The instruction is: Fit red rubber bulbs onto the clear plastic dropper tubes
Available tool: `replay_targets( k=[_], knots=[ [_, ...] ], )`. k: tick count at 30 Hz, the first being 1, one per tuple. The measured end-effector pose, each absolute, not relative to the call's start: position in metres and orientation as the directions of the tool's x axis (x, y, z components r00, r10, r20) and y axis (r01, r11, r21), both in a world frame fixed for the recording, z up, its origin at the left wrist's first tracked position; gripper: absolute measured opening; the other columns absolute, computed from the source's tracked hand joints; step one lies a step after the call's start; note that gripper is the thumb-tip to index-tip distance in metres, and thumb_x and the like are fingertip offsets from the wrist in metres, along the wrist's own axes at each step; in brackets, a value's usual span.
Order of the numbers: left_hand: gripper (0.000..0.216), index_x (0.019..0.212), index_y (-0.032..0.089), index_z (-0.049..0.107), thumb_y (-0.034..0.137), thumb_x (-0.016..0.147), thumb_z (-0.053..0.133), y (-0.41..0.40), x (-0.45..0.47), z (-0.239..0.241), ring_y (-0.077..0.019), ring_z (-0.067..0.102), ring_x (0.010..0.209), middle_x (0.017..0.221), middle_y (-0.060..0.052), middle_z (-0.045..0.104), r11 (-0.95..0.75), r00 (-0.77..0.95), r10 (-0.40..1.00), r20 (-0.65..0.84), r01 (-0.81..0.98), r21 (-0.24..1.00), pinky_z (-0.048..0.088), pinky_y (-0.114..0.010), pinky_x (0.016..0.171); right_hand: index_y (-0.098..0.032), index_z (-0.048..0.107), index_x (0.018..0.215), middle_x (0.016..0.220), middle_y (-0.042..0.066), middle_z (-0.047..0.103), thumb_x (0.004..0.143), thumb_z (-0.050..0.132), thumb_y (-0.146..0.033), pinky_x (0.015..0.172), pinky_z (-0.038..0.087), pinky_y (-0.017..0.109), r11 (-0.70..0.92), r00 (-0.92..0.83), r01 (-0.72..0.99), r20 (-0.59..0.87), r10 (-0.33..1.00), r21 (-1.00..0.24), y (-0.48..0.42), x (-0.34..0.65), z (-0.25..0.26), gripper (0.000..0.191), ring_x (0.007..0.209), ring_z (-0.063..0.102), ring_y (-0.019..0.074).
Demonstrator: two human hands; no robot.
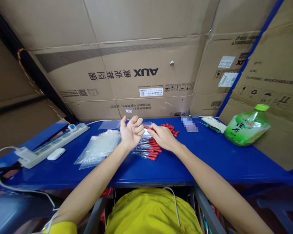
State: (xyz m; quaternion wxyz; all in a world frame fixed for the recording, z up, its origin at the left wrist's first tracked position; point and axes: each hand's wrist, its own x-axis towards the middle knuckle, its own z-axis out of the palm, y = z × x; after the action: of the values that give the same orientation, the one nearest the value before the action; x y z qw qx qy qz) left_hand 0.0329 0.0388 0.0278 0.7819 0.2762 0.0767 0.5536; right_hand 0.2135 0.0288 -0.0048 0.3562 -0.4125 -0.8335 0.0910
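Note:
My right hand [164,136] pinches a red rubber bulb [147,127] between thumb and fingers, pointing it to the left. Close beside it, my left hand [132,131] is raised palm up with curled fingers; whatever lies in them is hidden or too fine to see. Below both hands, several glass droppers [148,154] with red bulbs lie in a row on the blue table, bulbs to the right. A heap of loose red bulbs [172,128] is behind my right hand. Clear thin glass tubes [147,132] lie partly hidden between the hands.
Clear plastic bags [100,146] lie left of my hands. Farther left are a power strip [56,143] and a white case [56,154]. To the right are a phone-like object [189,124], a white-and-green tool [213,125] and a green tea bottle [246,126]. Cardboard [127,97] walls the back.

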Motion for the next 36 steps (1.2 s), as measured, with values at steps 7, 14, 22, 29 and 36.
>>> replay_targets(
  k=[7,14,22,29,36],
  knots=[
    [0.046,0.072,0.022,0.019,0.052,0.107,0.020,0.0380,0.0331,0.0295,-0.0063,0.006,0.041,0.063,0.007,0.017,0.236,0.365,0.915,0.171,-0.829,0.506,0.010,-0.023,0.038,-0.023,0.049,0.086,0.069,-0.001,0.055,0.108,0.041,-0.036,0.063,0.032,0.027,0.706,-0.427,0.500,0.566,0.705,-0.501,0.0316,0.2109,-0.0096,0.027,0.061,0.052,0.0163],
    [0.044,0.073,0.023,0.015,0.050,0.107,0.016,0.0378,0.0347,0.0264,-0.0061,-0.002,0.042,0.064,0.008,0.012,0.232,0.367,0.910,0.195,-0.838,0.495,0.004,-0.024,0.038,-0.024,0.047,0.082,0.063,-0.002,0.048,0.108,0.041,-0.034,0.059,0.029,0.029,0.747,-0.407,0.486,0.639,0.653,-0.454,0.0297,0.2078,-0.0126,0.028,0.055,0.046,0.0151],
    [0.044,0.073,0.023,0.015,0.051,0.106,0.023,0.0366,0.0359,0.0272,-0.0057,-0.002,0.042,0.064,0.008,0.012,0.251,0.354,0.925,0.135,-0.839,0.483,0.004,-0.022,0.036,-0.024,0.049,0.082,0.065,-0.001,0.055,0.109,0.036,-0.037,0.060,0.033,0.030,0.715,-0.411,0.560,0.609,0.678,-0.418,0.0251,0.2072,-0.0099,0.033,0.056,0.050,0.0157],
    [0.044,0.074,0.023,0.017,0.052,0.106,0.027,0.0376,0.0355,0.0254,-0.0055,0.001,0.041,0.064,0.008,0.013,0.256,0.358,0.925,0.129,-0.836,0.486,0.006,-0.020,0.035,-0.023,0.048,0.083,0.067,0.000,0.055,0.109,0.035,-0.037,0.061,0.034,0.029,0.738,-0.428,0.552,0.629,0.649,-0.387,0.0249,0.2070,-0.0093,0.032,0.058,0.051,0.0155],
    [0.045,0.073,0.023,0.017,0.051,0.107,0.021,0.0358,0.0382,0.0237,-0.0049,0.001,0.039,0.064,0.008,0.013,0.287,0.405,0.901,0.157,-0.826,0.485,0.004,-0.021,0.037,-0.023,0.047,0.080,0.067,-0.001,0.053,0.109,0.036,-0.037,0.060,0.033,0.029,0.748,-0.431,0.535,0.635,0.641,-0.392,0.0258,0.2068,-0.0101,0.034,0.057,0.049,0.0148]
  ],
)
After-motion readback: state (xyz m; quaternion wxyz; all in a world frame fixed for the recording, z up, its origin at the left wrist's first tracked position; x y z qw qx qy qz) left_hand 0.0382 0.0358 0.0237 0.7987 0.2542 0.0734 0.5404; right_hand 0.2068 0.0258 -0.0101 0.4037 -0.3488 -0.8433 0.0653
